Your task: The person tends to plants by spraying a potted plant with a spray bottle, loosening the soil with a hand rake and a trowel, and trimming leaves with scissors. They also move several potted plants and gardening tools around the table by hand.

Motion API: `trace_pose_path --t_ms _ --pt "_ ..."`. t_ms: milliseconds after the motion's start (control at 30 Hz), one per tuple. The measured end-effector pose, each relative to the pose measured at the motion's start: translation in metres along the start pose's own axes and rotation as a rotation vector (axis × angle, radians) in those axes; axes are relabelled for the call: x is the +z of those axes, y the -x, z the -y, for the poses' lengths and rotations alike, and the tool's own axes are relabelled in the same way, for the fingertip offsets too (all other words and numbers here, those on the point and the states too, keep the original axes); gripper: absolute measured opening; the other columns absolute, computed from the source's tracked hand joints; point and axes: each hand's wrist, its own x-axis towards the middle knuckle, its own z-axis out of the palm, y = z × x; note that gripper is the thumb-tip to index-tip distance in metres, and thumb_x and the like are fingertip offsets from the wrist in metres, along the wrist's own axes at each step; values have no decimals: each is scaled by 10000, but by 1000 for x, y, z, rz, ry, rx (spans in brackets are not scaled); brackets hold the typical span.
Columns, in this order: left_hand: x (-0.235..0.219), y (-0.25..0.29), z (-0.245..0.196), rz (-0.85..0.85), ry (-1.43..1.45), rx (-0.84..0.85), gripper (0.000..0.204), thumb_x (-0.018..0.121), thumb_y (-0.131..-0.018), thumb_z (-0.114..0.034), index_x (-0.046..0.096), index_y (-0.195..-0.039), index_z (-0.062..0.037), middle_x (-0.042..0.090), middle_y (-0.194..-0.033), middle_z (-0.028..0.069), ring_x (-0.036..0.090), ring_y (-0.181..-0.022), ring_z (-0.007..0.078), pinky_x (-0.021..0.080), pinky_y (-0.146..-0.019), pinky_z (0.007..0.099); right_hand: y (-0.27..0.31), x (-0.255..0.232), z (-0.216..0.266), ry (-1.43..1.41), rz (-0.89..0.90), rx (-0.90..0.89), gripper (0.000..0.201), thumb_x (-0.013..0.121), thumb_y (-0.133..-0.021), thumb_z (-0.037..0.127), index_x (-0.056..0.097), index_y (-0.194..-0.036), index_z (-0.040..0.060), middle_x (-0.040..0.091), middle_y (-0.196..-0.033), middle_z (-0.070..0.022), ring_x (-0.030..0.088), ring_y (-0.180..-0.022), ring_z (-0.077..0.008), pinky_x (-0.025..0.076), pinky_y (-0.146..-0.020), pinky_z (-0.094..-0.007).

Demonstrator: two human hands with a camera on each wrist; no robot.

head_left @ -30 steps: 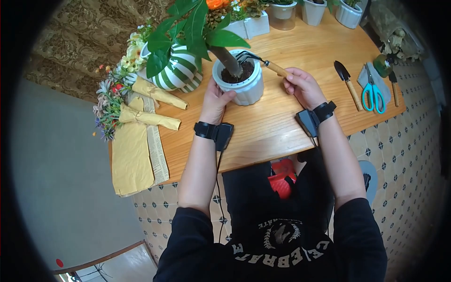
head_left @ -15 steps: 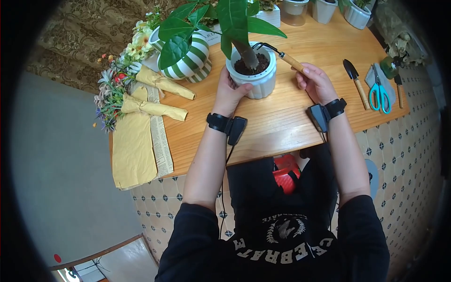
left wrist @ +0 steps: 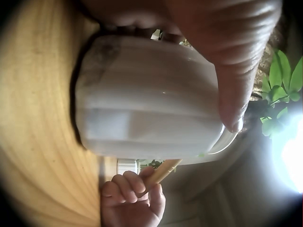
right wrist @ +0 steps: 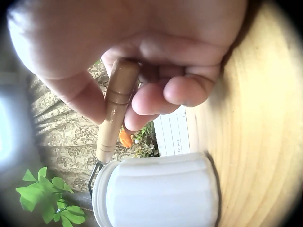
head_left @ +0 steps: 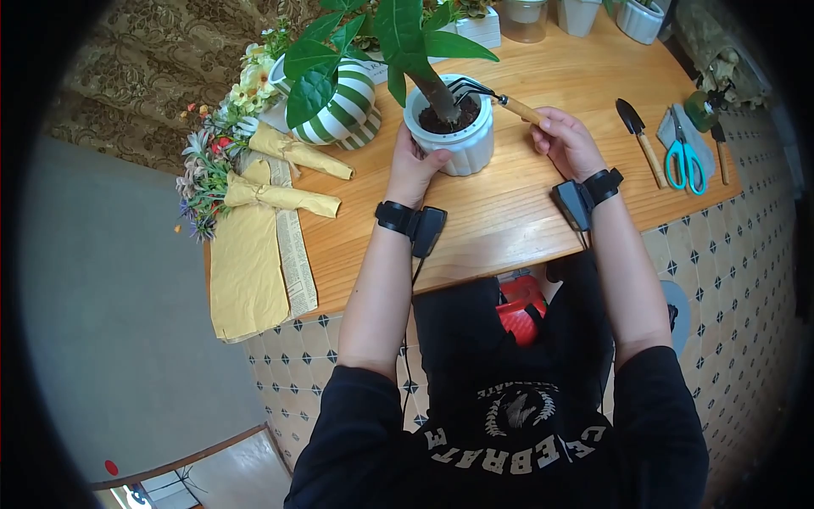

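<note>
A white ribbed flowerpot (head_left: pixel 471 154) stands on the wooden table, holding dark soil (head_left: pixel 466 120) and a thick-stemmed plant (head_left: pixel 438 95) with broad green leaves. My left hand (head_left: pixel 413 172) grips the pot's left side, thumb up by the rim, its fingers partly hidden behind the pot. In my right hand (head_left: pixel 568 142) is a small hand rake (head_left: pixel 519 109), pinched by its wooden handle between thumb and fingers. The rake's black tines reach over the pot's rim to the soil beside the stem. From the right wrist view, the handle (right wrist: pixel 113 118) slants down toward the rim.
To the right lie a small trowel (head_left: pixel 642 140), turquoise-handled scissors (head_left: pixel 683 161) on a grey cloth and a green bottle (head_left: pixel 700 110). A green-striped vase (head_left: pixel 343 106) and paper-wrapped flowers (head_left: pixel 254 246) are at left. More pots (head_left: pixel 579 17) line the back edge.
The rake's tines moved from beside the stem out to the pot's back rim, then back in toward the stem. My left hand keeps its hold on the pot. The head view shifted slightly.
</note>
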Motion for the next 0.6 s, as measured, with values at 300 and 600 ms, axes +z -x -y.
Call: trace_pose_path --t_ms 300,600 --pt "-3 0 6 28 -5 23 956 833 -646 -390 314 -1362 -25 456 -1325 67 413 -1239 176 283 -1064 327 0 0 0 -28 8 -4 131 555 -889 134 575 -955 22 556 -720 -26 470 -619 -92 381 -581 -209" --pt "-2 0 5 25 -8 21 975 832 -630 -427 322 -1355 -23 461 -1316 68 415 -1236 176 287 -1060 328 1 1 2 -10 25 -1 130 556 -900 168 574 -903 40 554 -721 -16 461 -623 -86 381 -583 -206"
